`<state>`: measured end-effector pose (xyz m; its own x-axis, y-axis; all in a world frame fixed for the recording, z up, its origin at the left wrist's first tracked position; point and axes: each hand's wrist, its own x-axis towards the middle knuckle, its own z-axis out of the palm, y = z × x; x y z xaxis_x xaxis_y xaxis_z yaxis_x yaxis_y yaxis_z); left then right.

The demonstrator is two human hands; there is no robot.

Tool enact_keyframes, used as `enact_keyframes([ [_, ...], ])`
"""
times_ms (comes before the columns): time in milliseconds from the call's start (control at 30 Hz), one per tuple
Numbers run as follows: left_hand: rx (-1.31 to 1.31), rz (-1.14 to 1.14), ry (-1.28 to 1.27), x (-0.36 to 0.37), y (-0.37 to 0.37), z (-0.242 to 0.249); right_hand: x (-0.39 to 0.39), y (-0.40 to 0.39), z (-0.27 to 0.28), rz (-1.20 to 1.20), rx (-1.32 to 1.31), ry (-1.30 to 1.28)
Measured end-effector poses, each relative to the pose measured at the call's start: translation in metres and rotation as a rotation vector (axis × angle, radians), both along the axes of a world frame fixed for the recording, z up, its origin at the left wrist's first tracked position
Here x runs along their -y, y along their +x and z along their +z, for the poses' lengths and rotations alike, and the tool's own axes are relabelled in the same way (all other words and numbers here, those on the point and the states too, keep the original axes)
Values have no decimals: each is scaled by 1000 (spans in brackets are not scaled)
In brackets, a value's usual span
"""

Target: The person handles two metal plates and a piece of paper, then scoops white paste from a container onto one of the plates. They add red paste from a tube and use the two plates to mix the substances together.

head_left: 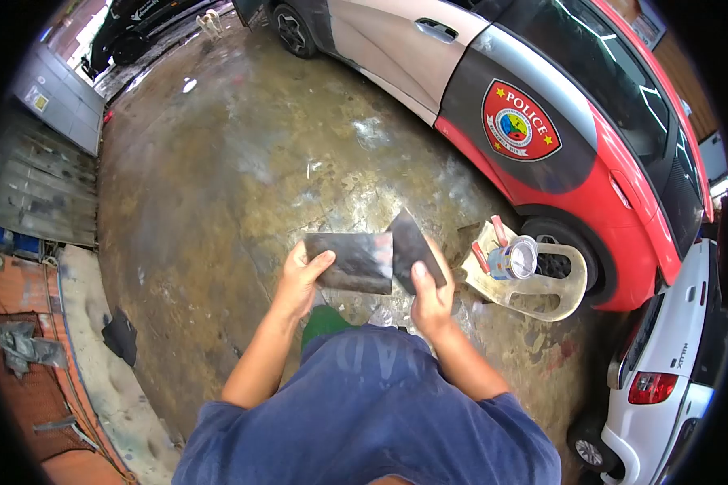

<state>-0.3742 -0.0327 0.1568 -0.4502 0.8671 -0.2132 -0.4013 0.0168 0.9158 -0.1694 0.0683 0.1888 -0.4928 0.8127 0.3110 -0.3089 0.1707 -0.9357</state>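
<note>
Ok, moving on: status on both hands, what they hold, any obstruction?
Left hand pinching dark grey rectangular sheet. Right hand pinching second dark, flat sheet, tilted. Nothing seen blocking them; cream plastic chair stands to the right.

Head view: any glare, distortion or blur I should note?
Head view: black rounded corners and strong wide-angle bending; bright streaks reflect in the police car's window; pale shine on the floor, hard to tell from stains; head view again: the badge lettering reads clearly, while the dark sheets show little surface detail.
</note>
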Motion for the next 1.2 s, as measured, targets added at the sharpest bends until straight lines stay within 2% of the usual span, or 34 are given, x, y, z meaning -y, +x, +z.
enact_keyframes([
  [33, -123, 137, 45, -11, 8, -8, 16, -2, 4, -8, -8, -74],
  [67, -155, 238, -40, -11, 21, -13, 27, -2, 2, 25, 15, -80],
  [133, -331, 241, 108, -18, 39, -29, 35, -10, -6, -3, 105, 226],
  [200, -297, 45, 67, -14, 54, -29, 30, -18, -2, 42, 95, 257],
  [267, -367, -28, 223, -11, 58, -37, 15, -19, -1, 36, 97, 312],
  [333, -426, -243, 146, -5, 46, -16, 2, -16, 5, 67, 144, 108],
  [400, -451, -437, 40, -6, 39, 1, 2, -14, 13, 44, 197, 96],
  [467, -448, -611, -90, -12, 32, 10, 13, -13, 8, 85, 206, 710],
  [500, -768, -615, 116, -8, 22, -22, 28, -12, 26, 118, 252, 873],
  [533, -1093, -530, 314, -5, 12, -55, 31, -13, 39, 195, 179, 909],
  [600, -971, -336, 277, -9, 30, -28, 22, -19, 17, 20, 184, 887],
  [633, -613, -312, 30, -10, 39, 13, 7, -21, 4, -41, 203, 824],
  [667, -582, -300, 65, -10, 40, 10, -3, -22, 2, -71, 270, 631],
  [733, -525, -273, 132, -10, 36, -8, 2, -28, 2, -180, 382, 831],
  [767, -780, -442, 161, -4, 18, -39, 15, -27, 9, -88, 308, 856],
  [833, -708, -495, 191, -1, 10, -28, 31, -18, 28, 90, 251, 955],
  [900, -422, -349, 149, -2, 23, -5, 13, -27, 18, -33, 266, 920],
  [967, -509, -305, 85, -8, 30, 7, -16, -37, -7, -165, 315, 839],
  [1033, -714, -408, 109, -9, 16, 2, 0, -33, 10, -46, 257, 904],
  [1100, -201, -324, 26, -8, 21, 7, 27, -27, 34, 138, 214, 966],
  [1133, 44, -237, -6, -8, 24, 12, 24, -29, 27, 54, 257, 940],
  [1200, -362, -276, 106, -6, 34, 26, -3, -39, 4, -118, 342, 896],
])
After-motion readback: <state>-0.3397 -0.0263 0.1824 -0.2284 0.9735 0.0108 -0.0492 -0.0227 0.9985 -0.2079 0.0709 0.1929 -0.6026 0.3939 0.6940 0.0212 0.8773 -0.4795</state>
